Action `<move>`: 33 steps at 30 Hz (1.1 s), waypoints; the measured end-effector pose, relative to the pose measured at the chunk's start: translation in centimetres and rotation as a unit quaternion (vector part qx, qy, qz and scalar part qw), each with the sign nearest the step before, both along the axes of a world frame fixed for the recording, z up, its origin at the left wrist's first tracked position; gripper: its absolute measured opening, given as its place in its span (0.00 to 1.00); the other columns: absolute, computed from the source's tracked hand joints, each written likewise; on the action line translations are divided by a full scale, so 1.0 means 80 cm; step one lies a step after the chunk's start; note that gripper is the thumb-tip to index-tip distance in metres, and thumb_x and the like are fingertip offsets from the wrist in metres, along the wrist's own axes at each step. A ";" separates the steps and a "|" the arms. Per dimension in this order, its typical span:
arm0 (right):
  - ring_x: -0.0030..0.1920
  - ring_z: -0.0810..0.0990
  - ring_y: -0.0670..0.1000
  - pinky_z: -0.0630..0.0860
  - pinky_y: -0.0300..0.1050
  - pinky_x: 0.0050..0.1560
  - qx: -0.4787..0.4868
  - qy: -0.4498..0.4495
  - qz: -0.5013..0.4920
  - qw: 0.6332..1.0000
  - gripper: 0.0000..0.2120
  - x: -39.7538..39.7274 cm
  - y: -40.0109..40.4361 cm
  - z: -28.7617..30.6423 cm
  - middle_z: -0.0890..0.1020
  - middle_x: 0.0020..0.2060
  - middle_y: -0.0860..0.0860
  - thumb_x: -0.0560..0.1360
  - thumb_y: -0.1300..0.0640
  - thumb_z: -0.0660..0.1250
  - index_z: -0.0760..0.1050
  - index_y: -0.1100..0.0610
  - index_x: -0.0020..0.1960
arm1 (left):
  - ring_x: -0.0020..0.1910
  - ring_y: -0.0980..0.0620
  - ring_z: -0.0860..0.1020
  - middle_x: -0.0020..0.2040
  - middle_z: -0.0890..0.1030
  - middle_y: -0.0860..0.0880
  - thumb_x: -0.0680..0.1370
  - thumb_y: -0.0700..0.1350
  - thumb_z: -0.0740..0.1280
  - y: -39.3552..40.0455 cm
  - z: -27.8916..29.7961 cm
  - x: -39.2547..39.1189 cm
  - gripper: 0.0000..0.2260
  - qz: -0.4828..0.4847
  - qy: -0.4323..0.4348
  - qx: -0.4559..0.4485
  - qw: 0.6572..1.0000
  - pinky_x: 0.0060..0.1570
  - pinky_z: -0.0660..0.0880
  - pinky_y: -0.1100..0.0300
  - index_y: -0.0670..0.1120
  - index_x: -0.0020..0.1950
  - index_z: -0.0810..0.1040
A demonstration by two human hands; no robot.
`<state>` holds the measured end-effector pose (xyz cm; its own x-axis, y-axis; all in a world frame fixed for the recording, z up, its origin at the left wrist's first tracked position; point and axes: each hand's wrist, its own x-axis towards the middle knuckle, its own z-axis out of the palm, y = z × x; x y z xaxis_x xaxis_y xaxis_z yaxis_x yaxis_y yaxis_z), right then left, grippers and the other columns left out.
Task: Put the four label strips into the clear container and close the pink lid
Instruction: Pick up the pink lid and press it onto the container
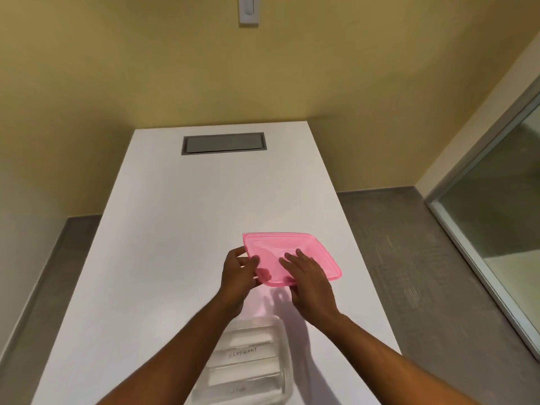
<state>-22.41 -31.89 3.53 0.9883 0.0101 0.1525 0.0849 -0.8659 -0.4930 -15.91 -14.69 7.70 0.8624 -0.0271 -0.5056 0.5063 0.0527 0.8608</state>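
White laminate tabletop [163,229] carries the whole scene. At left, the left hand [236,276] pinches the near-left edge of the translucent pink plastic lid [292,252], thumb above and fingers curled beneath. To its right, the right hand [306,276] lies across the lid's near-right part, fingers spread flat on top and the thumb apparently tucked under the edge; both hands thus grasp the lid and hold it above the table, tilted slightly and casting a pink shadow below. The clear rectangular plastic container [280,361] stands nearer the person, beneath the forearms, apart from the lid. White paper label strips [242,353] lie flat inside it, one lettered ELEPHANT; whether all four are present cannot be told. Judged from this layout, loading looks finished and closing is the step in hand. To do it well, draw the lid back over the container, level it, square its corners to the rim, then press along each edge until seated.
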 end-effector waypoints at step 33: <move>0.49 0.88 0.62 0.84 0.53 0.45 0.604 0.165 -0.256 0.736 0.13 -0.039 0.065 0.060 0.87 0.53 0.59 0.80 0.54 0.71 0.78 0.50 0.64 | 0.40 0.45 0.80 0.41 0.81 0.42 0.75 0.33 0.73 0.214 -0.032 -0.059 0.20 0.029 0.016 -0.048 0.998 0.44 0.84 0.49 0.47 0.65 0.79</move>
<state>-25.52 -26.70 8.34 0.8009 -0.3219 -0.5049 -0.3972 0.3454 -0.8503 -20.61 2.45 5.11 0.8477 -0.0258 -0.5298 0.5264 0.1639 0.8343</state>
